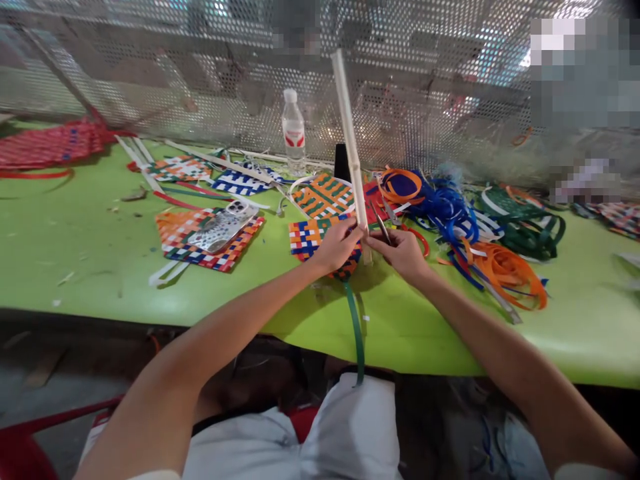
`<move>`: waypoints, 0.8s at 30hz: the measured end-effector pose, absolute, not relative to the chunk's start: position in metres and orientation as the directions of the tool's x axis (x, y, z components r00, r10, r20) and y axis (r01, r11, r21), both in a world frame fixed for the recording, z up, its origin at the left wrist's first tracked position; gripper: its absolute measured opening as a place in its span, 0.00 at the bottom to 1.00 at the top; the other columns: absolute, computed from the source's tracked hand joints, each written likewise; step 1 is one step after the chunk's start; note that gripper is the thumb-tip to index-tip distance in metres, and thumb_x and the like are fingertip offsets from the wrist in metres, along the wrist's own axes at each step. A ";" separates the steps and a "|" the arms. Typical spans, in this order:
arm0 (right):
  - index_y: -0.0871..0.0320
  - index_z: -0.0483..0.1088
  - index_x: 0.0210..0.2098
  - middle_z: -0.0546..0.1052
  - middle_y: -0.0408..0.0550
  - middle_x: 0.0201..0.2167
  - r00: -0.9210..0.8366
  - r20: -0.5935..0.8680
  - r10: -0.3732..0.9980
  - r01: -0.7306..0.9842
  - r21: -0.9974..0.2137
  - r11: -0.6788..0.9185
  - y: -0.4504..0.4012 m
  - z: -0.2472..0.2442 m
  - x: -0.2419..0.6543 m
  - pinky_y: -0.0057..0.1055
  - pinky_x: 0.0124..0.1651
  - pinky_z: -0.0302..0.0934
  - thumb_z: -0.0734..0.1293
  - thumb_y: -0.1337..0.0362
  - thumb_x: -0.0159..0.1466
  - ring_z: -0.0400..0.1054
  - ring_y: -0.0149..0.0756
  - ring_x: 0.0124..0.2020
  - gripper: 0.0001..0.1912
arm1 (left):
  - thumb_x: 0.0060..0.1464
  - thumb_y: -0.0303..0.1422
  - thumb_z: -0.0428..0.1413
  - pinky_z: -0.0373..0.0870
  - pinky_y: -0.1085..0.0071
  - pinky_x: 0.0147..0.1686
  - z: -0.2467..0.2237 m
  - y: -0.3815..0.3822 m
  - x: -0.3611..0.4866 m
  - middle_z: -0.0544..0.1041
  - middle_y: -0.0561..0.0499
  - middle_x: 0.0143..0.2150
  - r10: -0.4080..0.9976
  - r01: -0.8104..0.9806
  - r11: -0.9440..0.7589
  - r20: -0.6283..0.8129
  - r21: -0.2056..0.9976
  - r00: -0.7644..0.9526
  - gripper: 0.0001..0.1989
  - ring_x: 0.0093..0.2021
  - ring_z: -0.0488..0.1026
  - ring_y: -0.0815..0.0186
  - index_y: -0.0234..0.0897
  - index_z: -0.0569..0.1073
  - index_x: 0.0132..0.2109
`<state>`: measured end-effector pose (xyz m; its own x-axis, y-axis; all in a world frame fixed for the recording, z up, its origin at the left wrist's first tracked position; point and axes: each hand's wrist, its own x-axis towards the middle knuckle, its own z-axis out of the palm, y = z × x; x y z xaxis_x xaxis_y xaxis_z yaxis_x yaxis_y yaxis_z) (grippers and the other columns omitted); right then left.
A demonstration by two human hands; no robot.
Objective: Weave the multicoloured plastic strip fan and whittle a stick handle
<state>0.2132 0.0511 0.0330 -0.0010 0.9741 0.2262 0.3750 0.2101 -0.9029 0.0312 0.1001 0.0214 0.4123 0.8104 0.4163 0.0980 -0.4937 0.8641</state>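
Note:
Upright between my hands stands a long pale strip bundle (pixel 350 133), its lower end pinched by the fingers of my left hand (pixel 337 248). My right hand (pixel 403 253) is closed around a thin, dark pointed metal tool (pixel 381 224), and its fingertips are at the foot of the bundle. Under my left hand lies a woven piece (pixel 306 239) in orange, blue, white and green. From its lower edge a green strap (pixel 355 327) hangs over the table edge onto my lap.
On the green table (pixel 100 267), a phone (pixel 225 227) rests on a woven piece at left. A bottle (pixel 294 133) stands behind. Blue strap coils (pixel 453 207) and orange ones (pixel 515 270) lie right, before a perforated metal screen (pixel 225 80).

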 end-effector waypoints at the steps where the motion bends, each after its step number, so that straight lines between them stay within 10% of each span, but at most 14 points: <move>1: 0.60 0.80 0.37 0.72 0.45 0.26 -0.009 0.258 0.966 0.407 -0.881 0.240 0.052 0.033 0.215 0.30 0.29 0.53 0.74 0.42 0.59 0.61 0.31 0.27 0.24 | 0.71 0.48 0.50 0.63 0.67 0.34 0.021 0.100 0.032 0.69 0.52 0.31 0.819 0.093 -0.496 0.429 0.864 0.381 0.20 0.32 0.66 0.66 0.39 0.66 0.34; 13: 0.56 0.59 0.22 0.59 0.41 0.19 -0.121 0.423 0.898 0.781 -0.518 0.349 0.060 0.042 0.242 0.32 0.29 0.46 0.58 0.36 0.70 0.52 0.30 0.23 0.32 | 0.74 0.43 0.44 0.60 0.64 0.32 0.024 0.089 0.030 0.66 0.52 0.29 0.788 0.180 -0.582 0.495 0.793 0.366 0.19 0.31 0.66 0.65 0.41 0.60 0.34; 24: 0.57 0.69 0.24 0.66 0.44 0.21 -0.186 0.468 0.864 0.780 -0.464 0.420 0.059 0.044 0.247 0.33 0.31 0.50 0.63 0.40 0.69 0.56 0.31 0.25 0.29 | 0.74 0.37 0.43 0.62 0.63 0.35 0.020 0.090 0.030 0.69 0.50 0.33 0.736 0.230 -0.656 0.541 0.719 0.408 0.14 0.34 0.68 0.63 0.41 0.62 0.36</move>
